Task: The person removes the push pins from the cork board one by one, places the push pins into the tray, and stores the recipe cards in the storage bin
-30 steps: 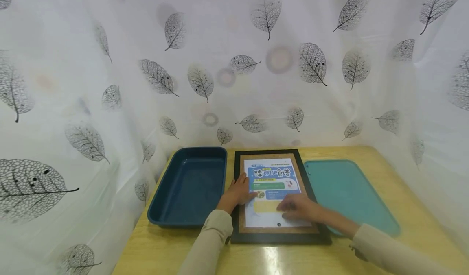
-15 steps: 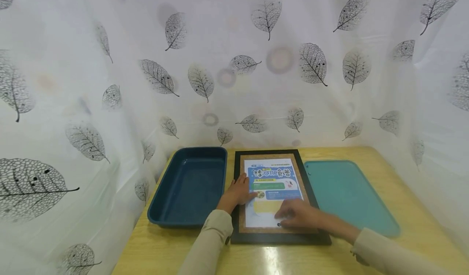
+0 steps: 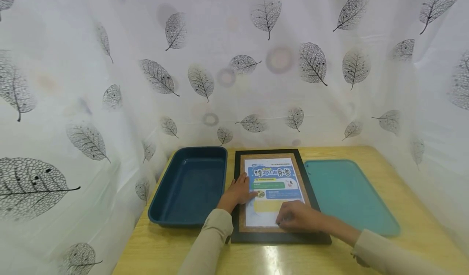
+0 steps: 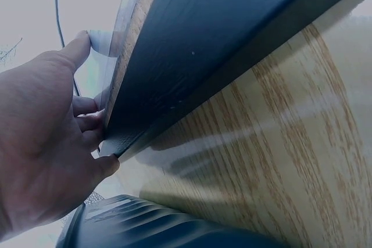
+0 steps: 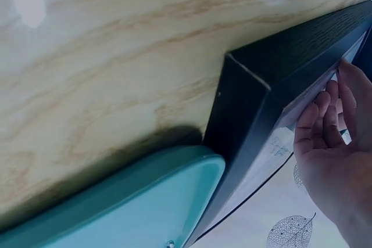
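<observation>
A printed sheet [image 3: 269, 214] with a blue heading lies on a black-framed cork board [image 3: 280, 237]. My left hand [image 3: 238, 191] rests on the left side of the board with its fingers spread, some touching the sheet's edge; the left wrist view shows this hand [image 4: 52, 126] against the dark frame. At the sheet's lower edge my right hand [image 3: 298, 216] has its fingers curled, with thumb and fingertip pinching a small dark thumbtack [image 3: 277, 223]. The fingers mostly cover the tack. In the right wrist view the right hand [image 5: 337, 137] is over the frame's near side.
Left of the board stands a deep dark-blue tray [image 3: 151, 214]. A shallow teal tray [image 3: 351, 197] lies close on the right, with small shiny tacks [image 3: 309, 173] near its far left corner. A leaf-printed curtain [image 3: 234, 96] closes off the back and sides of the wooden table [image 3: 183, 250].
My right hand has moved slightly down and left onto the dark thumbtack, which lay visible at the sheet's lower edge before. The left hand has stayed in place.
</observation>
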Tool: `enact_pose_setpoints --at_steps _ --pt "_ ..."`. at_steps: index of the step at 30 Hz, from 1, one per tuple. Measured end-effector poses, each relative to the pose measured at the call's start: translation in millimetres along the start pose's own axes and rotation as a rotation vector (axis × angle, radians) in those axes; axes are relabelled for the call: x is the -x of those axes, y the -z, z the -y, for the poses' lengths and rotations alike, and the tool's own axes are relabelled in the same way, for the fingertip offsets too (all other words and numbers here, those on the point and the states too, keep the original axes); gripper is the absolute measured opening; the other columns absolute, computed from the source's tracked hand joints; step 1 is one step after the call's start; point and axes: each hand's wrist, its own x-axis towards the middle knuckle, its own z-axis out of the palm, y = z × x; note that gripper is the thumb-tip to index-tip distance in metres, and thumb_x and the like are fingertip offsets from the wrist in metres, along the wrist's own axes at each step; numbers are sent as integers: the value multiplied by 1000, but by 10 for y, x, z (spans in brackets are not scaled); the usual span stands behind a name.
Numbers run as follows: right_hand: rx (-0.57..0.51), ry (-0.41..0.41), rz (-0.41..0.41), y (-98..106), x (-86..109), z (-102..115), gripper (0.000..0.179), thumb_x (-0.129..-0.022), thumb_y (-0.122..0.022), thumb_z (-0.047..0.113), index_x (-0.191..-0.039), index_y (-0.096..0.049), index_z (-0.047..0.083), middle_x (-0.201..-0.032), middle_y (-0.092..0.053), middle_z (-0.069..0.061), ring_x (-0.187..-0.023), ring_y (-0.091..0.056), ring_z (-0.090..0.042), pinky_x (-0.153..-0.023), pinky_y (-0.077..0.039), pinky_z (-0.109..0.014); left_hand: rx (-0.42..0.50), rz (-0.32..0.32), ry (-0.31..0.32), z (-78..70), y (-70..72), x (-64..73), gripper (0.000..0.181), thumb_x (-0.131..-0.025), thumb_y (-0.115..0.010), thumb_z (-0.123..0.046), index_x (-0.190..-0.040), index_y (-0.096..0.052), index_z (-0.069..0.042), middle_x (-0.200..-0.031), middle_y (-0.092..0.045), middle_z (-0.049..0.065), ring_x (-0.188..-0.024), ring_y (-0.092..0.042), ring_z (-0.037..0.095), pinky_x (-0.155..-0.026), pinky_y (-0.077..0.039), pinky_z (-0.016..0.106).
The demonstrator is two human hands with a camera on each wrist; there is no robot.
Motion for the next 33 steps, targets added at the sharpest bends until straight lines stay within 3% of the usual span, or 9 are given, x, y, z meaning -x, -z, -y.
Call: enact_pose_setpoints --at_steps 17,24,33 --pt "12 -34 26 -10 7 115 14 -91 -76 10 -98 -68 19 -97 -64 11 -89 -59 -1 -78 -56 -24 -1 -24 -14 -37 -4 78 80 -105 -55 -52 -162 -30 0 -171 -22 14 -159 -18 27 -127 -21 49" --pt "-20 2 -1 -40 23 75 14 -93 -77 12 -105 -73 17 -102 -68 8 -93 -64 -3 -81 -58 -25 -3 -31 -23 -27 9 80 81 -105 -55 -53 -162 -30 0 -171 -23 15 -159 -19 28 -127 -22 50" --pt "-36 21 -5 -19 8 24 10 -92 -77 11 -99 -74 18 -100 -68 8 -92 -63 -3 -81 -59 -25 12 -38 -41 -4 40 73 82 -105 -55 -54 -162 -30 0 -171 -22 15 -159 -19 28 -126 -22 51"
